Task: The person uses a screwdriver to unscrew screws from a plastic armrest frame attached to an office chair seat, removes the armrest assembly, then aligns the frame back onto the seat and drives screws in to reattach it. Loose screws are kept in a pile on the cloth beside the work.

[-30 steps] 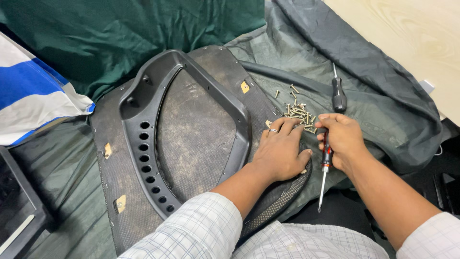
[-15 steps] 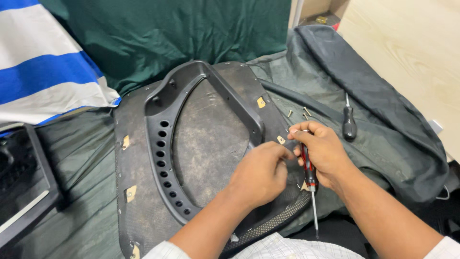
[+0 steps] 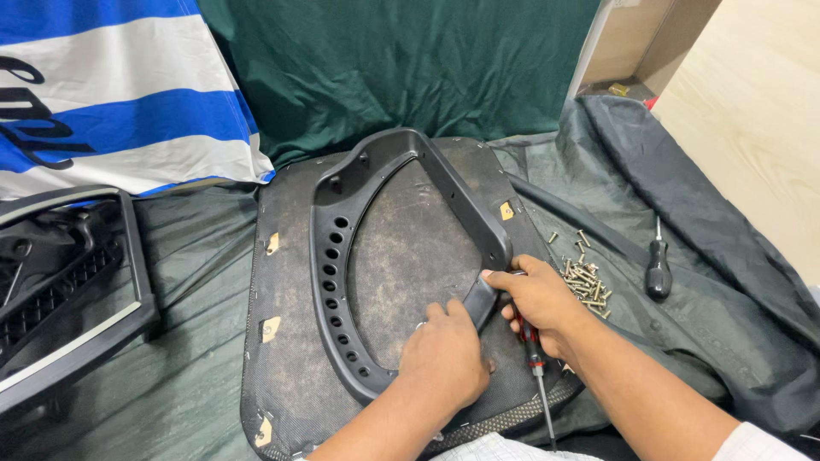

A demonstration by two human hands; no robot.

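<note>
A black plastic ring frame (image 3: 329, 256) with a row of holes lies on a dark chair-seat panel (image 3: 286, 401) on green cloth. My left hand (image 3: 444, 358) rests on the frame's near right part, fingers curled over it. Beside it, my right hand (image 3: 538, 299) touches the frame's right corner with its fingertips while holding a red-and-black screwdriver (image 3: 536, 376), whose shaft points down toward me. A pile of several loose screws (image 3: 585, 277) lies just right of that hand.
A second, black-handled screwdriver (image 3: 658, 269) lies on the dark cloth at right. Another black chair part (image 3: 60, 290) sits at the left edge. A blue-and-white striped fabric (image 3: 120, 94) hangs at upper left, and a cardboard box (image 3: 636, 43) stands at upper right.
The view has shifted so the seat panel sits more central. Both hands moved off the screw pile onto the frame's near right corner; the screwdriver stays in my right hand.
</note>
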